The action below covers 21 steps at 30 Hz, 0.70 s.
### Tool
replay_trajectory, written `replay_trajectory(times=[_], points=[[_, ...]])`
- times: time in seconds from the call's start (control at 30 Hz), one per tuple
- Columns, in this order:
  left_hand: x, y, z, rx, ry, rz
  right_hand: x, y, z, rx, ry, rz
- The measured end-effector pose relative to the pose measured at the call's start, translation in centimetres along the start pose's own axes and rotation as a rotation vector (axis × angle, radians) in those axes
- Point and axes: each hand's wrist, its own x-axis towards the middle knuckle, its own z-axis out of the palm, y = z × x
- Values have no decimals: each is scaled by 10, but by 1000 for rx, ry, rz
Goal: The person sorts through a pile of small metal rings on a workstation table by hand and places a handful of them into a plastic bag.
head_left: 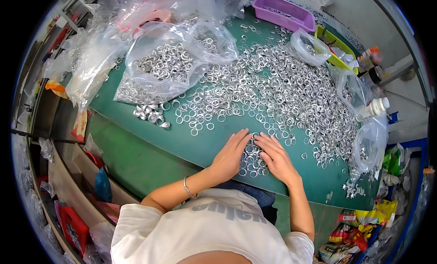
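Observation:
My left hand (232,154) and my right hand (276,158) rest on the green tabletop near its front edge. Their fingers are stretched out and lean toward each other at the tips. Between the palms lies a small pile of silver finger rings (253,163), which both hands border and partly cover. Beyond the fingertips spreads a broad heap of silver rings (296,93), thinning to loose single rings at its near side. A small cluster of chunkier silver rings (151,114) sits to the left, beside an open clear plastic bag (127,88) full of rings.
A purple basket (284,16), a yellow-green basket (339,59) and a small bag of rings (309,48) stand at the back right. A white bottle (373,108) lies by the right edge. Crumpled plastic bags (98,59) cover the far left. Drawers (77,191) stand left.

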Motion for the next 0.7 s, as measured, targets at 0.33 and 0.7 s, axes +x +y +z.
replay_trajectory(times=[0.33,0.7], points=[[18,3,6,-11,-98,58,-22,4,1,96,214,112],[-59,22,-31,-993,-681,-458,-28,0,5,-2,69,44]])
